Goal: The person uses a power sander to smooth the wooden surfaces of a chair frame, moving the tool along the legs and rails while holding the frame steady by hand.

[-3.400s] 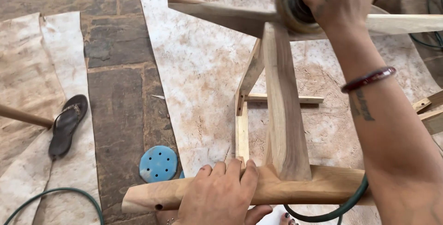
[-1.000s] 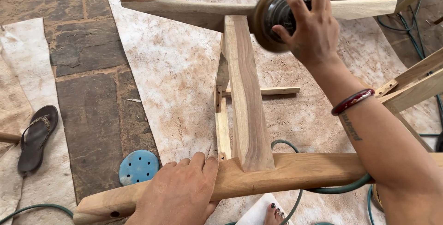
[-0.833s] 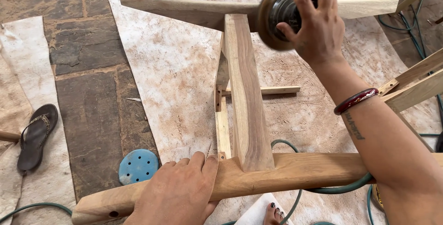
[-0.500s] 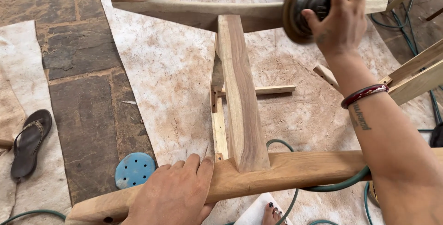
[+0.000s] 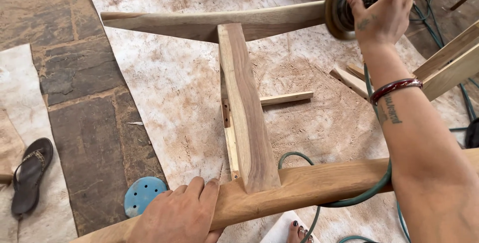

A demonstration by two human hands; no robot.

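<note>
A wooden chair frame lies in front of me: a near rail (image 5: 309, 185), an upright middle slat (image 5: 244, 108) and a far curved rail (image 5: 209, 21). My left hand (image 5: 174, 213) presses flat over the near rail at its left end. My right hand (image 5: 384, 11) grips a round disc sander (image 5: 344, 3), whose pad touches the far rail toward its right end. A red bangle sits on that wrist.
A blue sanding disc (image 5: 142, 193) lies on the stone floor beside dusty paper sheets (image 5: 174, 88). A black sandal (image 5: 31, 173) rests at the left. A green hose (image 5: 319, 208) loops under the near rail. More wooden pieces (image 5: 449, 63) stand at the right. A bare foot (image 5: 299, 230) shows below.
The sander and my right hand have slid to the right along the far rail. My left hand has stayed on the near rail. The view has shifted slightly.
</note>
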